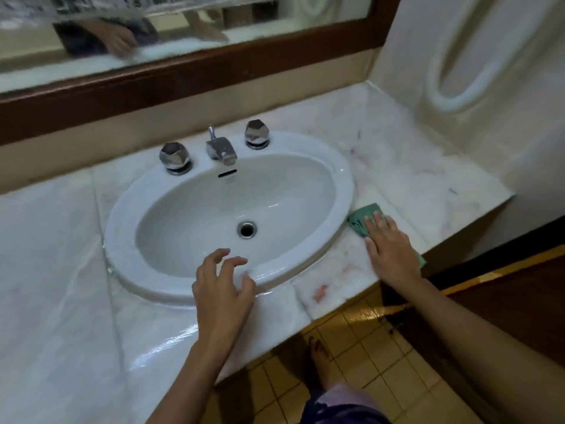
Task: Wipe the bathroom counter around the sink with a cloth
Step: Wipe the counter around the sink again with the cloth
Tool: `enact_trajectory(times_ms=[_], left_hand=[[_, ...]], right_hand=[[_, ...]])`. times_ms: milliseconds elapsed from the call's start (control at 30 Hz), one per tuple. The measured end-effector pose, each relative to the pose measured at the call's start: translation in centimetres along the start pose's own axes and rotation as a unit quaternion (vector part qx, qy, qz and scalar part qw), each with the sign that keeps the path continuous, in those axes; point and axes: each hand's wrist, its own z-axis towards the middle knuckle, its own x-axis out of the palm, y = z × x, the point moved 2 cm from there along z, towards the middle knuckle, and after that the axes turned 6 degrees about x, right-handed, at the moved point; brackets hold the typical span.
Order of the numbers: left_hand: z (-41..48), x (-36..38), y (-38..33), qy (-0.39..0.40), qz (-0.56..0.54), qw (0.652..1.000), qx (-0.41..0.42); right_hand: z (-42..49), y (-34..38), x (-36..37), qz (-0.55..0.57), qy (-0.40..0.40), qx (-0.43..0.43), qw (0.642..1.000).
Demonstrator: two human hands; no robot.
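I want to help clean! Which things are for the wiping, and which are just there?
For the job: green cloth, right hand pressing it, pale marble counter, white oval sink.
Just there: chrome tap, two faceted chrome knobs, wood-framed mirror.

Dim, soft light; glare streaks on the wet counter (171, 344); blurred mirror (183, 41); wide-angle bending at edges.

The left hand (224, 286) reaches forward on a bare forearm, palm down, with its fingers spread and loosely bent, holding nothing. The right hand (389, 249) lies farther out, palm down, fingers straight and close together, arm extended.
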Motion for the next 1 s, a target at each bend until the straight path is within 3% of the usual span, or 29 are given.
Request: enact_trajectory(times_ms=[100, 233, 367, 533, 733, 833, 900, 1000], left_hand=[[3.8, 3.7, -2.5, 0.026, 0.021, 0.999, 0.019], [7.2, 7.3, -3.2, 0.042, 0.025, 0.999, -0.022], [7.3, 7.9, -3.1, 0.037, 0.035, 0.995, -0.083], [7.5, 8.0, -3.4, 0.022, 0.057, 0.996, -0.069], [7.4, 7.8, -3.4, -0.001, 0.049, 0.997, -0.065], [7.2, 7.7, -3.1, -0.015, 0.021, 0.997, -0.07], [7.0, 7.4, -3.0, -0.03, -0.017, 0.995, -0.091], [6.2, 6.3, -2.8, -0.049, -0.071, 0.992, -0.088]], right_hand=[[5.0, -2.0, -0.7, -0.002, 0.002, 0.01, 1.0], [10.6, -3.6, -1.0, -0.017, 0.002, 0.008, 1.0], [15.6, -3.9, -1.1, -0.025, -0.005, 0.033, 0.999], [20.5, -3.2, -1.3, 0.002, -0.029, 0.038, 0.999], [18.0, -2.2, -1.7, 0.07, -0.048, 0.031, 0.996], [12.9, -1.3, -1.6, 0.15, -0.013, 0.066, 0.986], [9.4, -0.6, -2.2, 0.277, 0.037, 0.106, 0.954], [5.4, 1.3, -5.5, 0.549, 0.11, 0.169, 0.811]])
